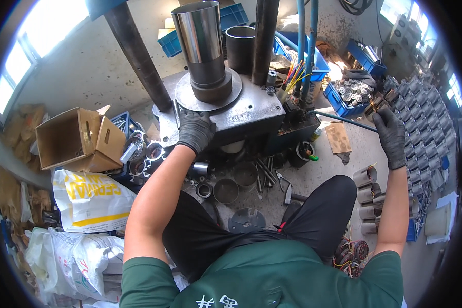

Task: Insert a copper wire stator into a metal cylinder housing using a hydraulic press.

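My left hand, in a dark grey glove, rests at the front edge of the steel press table. A slim metal rod lies right beside its fingers; whether they grip it I cannot make out. Out to the right, my gloved right hand is closed around the end of a long blue lever that runs from the machine. Beyond my left hand, a shiny metal cylinder stands upright on a darker stepped base, with a round plate beneath. A dark hollow cylinder stands behind it.
Dark steel columns rise beside the cylinder. At left are a cardboard box and white sacks. Blue crates of metal parts and stacked grey cylindrical housings stand at right. Metal rings and pliers lie below the table.
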Demonstrator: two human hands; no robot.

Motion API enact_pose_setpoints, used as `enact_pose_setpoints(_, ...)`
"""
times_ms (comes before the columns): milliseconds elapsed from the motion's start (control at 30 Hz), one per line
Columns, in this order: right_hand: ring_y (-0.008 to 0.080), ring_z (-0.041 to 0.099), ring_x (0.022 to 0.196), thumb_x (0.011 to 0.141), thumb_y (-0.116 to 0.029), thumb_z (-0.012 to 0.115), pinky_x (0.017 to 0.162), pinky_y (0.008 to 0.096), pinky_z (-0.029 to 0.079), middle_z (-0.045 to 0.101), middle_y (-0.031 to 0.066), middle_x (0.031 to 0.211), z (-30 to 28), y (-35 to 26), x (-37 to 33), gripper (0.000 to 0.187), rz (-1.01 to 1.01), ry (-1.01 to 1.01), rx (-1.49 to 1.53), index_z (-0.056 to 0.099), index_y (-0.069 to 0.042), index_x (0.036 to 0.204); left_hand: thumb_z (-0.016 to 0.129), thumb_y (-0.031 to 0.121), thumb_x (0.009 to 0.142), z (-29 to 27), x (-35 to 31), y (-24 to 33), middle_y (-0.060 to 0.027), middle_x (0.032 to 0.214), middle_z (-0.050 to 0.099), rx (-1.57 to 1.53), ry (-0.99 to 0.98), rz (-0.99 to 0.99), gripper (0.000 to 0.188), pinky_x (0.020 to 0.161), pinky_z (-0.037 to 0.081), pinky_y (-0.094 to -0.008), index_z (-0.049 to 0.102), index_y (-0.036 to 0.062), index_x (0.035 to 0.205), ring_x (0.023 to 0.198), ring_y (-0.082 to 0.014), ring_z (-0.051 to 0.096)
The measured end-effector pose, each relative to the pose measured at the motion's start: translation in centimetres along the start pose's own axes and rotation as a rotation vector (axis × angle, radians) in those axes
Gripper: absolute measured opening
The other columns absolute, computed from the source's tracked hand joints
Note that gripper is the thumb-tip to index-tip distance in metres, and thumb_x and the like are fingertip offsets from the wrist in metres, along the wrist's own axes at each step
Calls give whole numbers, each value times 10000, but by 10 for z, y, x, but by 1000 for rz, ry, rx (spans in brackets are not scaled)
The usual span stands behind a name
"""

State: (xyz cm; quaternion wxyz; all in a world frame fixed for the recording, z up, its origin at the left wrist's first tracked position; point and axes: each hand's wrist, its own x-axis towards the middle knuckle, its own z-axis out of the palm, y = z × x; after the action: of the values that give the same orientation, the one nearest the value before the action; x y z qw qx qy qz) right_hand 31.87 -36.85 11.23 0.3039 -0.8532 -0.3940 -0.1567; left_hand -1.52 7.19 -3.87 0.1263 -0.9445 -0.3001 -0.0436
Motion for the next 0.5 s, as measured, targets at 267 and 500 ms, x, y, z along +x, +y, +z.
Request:
enact_pose_setpoints(267,150,615,759,1002,-185,720,731,327,520,680,94,828,-1,-1,1,201,-12,-37,-81,703,11,1044,607,382,926,5,-6,-12,-217,1077,741,-94,91,45,419,1135,396,-580,716,27,1121,1153,-384,646)
enact_pose_setpoints(500,270,717,726,965,-224,744,690,393,550,732,182,838,-11,-9,0,245,-135,-98,-190,722,12,1029,624,346,903,9,-3,-29,-180,1090,736,-142,81,57,404,1087,435,-583,712,32,1141,1122,-357,654)
